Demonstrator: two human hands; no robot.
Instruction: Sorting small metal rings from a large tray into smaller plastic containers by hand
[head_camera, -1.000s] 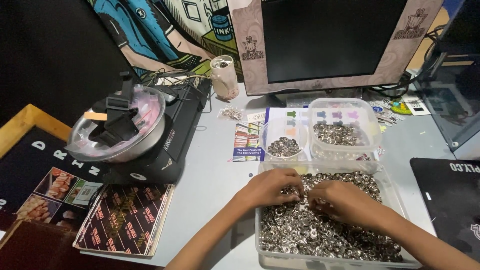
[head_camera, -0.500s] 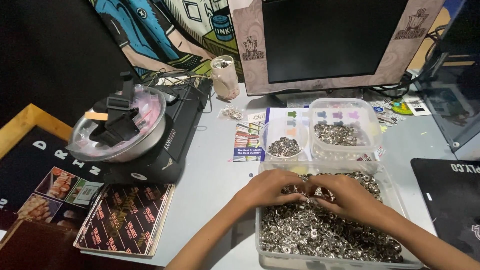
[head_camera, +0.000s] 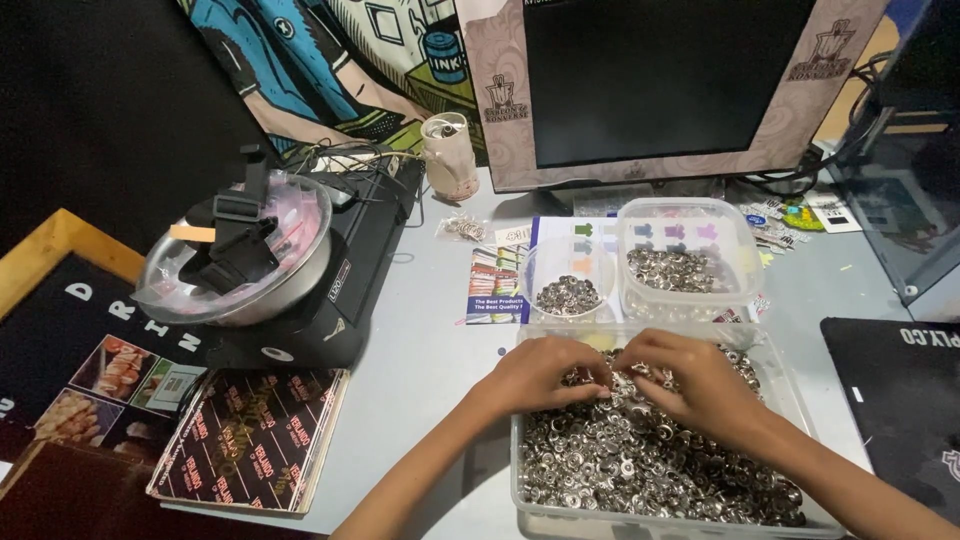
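Both hands sorting small metal rings

Left hand (head_camera: 545, 372) and right hand (head_camera: 690, 385) pinch rings over the clear bin (head_camera: 790, 385), lower right; next, a careful lift toward the small tub (head_camera: 535, 265)

I count two bare hands, my left hand (head_camera: 545, 372) and my right hand (head_camera: 690, 378). Three clear plastic containers: the large near tub of small silver metal rings (head_camera: 530, 480), a far square tub (head_camera: 745, 262) right, a small round cup (head_camera: 533, 268) left of it. One dark monitor (head_camera: 660, 80) far, one clear domed bowl (head_camera: 160, 280) left, one pale cup (head_camera: 447, 155).
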